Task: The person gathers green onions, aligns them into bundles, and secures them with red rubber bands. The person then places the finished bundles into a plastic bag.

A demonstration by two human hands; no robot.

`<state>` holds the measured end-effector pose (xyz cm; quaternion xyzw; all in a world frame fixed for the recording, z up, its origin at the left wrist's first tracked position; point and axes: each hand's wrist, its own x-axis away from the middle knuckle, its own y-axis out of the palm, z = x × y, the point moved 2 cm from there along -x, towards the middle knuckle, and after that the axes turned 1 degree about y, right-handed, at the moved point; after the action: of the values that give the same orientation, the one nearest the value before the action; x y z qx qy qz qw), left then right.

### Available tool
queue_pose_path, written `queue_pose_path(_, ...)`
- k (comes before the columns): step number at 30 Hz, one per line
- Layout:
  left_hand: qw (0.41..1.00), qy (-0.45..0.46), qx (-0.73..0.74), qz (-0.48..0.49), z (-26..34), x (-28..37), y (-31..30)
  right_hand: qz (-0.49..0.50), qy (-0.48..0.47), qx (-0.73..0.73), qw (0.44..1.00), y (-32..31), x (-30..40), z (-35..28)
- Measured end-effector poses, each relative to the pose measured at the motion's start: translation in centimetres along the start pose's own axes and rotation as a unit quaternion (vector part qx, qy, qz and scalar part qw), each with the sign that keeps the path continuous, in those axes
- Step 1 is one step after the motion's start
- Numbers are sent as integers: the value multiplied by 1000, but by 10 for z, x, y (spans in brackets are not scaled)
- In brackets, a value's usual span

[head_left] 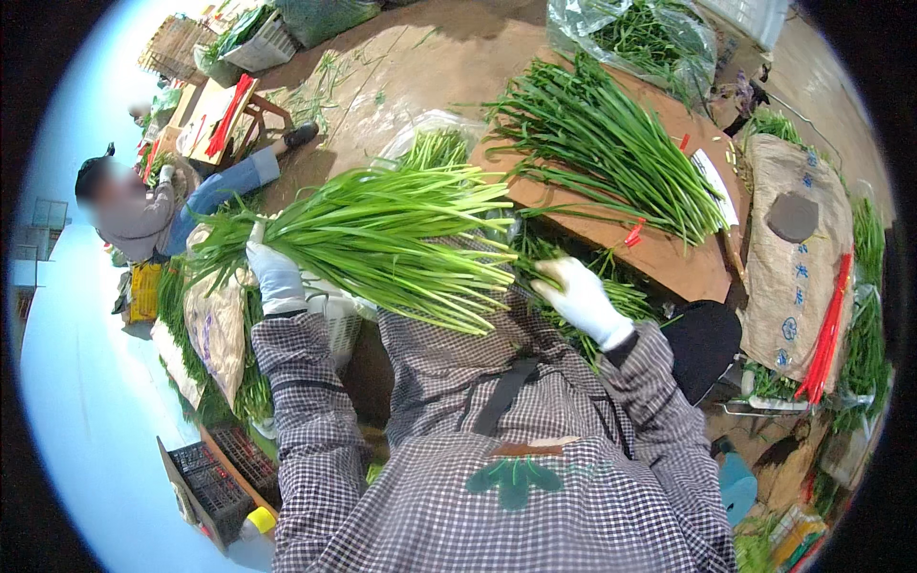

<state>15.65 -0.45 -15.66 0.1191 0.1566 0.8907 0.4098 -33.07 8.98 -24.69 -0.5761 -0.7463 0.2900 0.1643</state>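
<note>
My left hand, in a white glove, grips a large bunch of garlic chives near its leafy end. The bunch lies crosswise in front of me, its pale cut stems fanned out to the right. My right hand, also in a white glove, is just right of those stem ends with its fingers curled. Dark green leaves touch its fingertips, but I cannot tell whether it grips them. Below and around this hand are more loose green leaves.
A brown board at the front right bears a pile of chives and red ties. Sacking with more red ties lies far right. A seated person works at left by a wooden bench. Black crates stand lower left.
</note>
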Motion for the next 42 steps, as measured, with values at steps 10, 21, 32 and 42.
queue_pose_path(10, 997, 45, -49, -27, 2, 13, 33, -197, 95, -573, 790, 47, -85, 3)
queue_pose_path(21, 998, -55, 8, 0, -26, -19, 1, 52, 91, -546, 831, 47, -76, -24)
queue_pose_path(32, 992, -58, 113, 3, -43, -36, -24, -159, 149, -322, 921, -53, -16, 28)
queue_pose_path(42, 968, 4, 141, -207, 22, 36, 74, 67, 218, -629, 743, 17, -16, 12)
